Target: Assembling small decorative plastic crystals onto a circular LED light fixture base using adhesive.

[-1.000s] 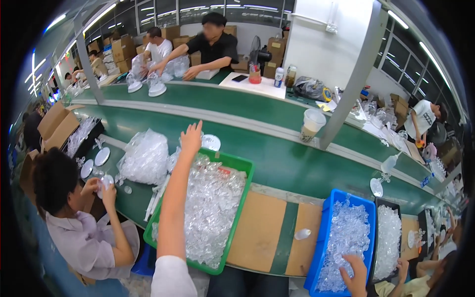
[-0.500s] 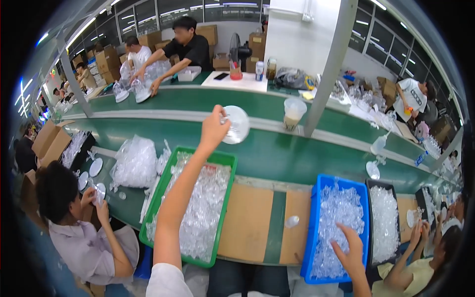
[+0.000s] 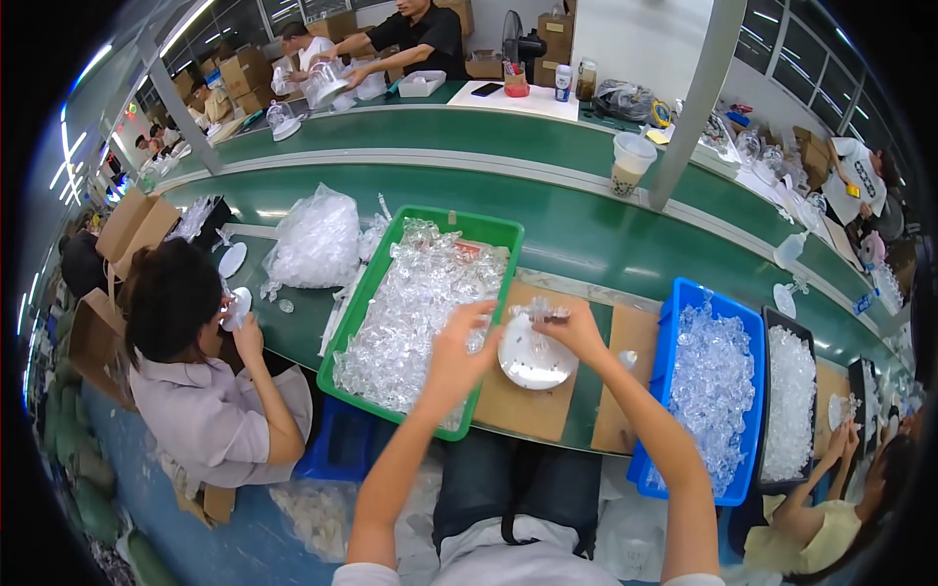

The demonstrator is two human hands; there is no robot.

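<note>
A round white disc point(image 3: 536, 357) with a clear plastic piece at its top edge is held over the brown cardboard in front of me. My right hand point(image 3: 578, 335) pinches the clear piece point(image 3: 532, 311) from the right. Left of the disc, my left hand point(image 3: 463, 348) has its fingers curved and apart, with nothing visible in it. It hovers over the near right side of a green bin point(image 3: 504, 232) full of clear plastic parts. The exact form of the pinched piece is partly hidden by the fingers.
A blue bin point(image 3: 673, 332) of clear parts stands at my right, beside a black bin point(image 3: 813, 391). A bag of clear parts point(image 3: 318, 239) lies beyond a co-worker point(image 3: 210, 371) on my left. A drink cup point(image 3: 632, 163) stands across the green belt point(image 3: 430, 186).
The white disc has come from over the far belt to in front of me. My right hand has left the blue bin and grips the clear piece; my left hand has let go.
</note>
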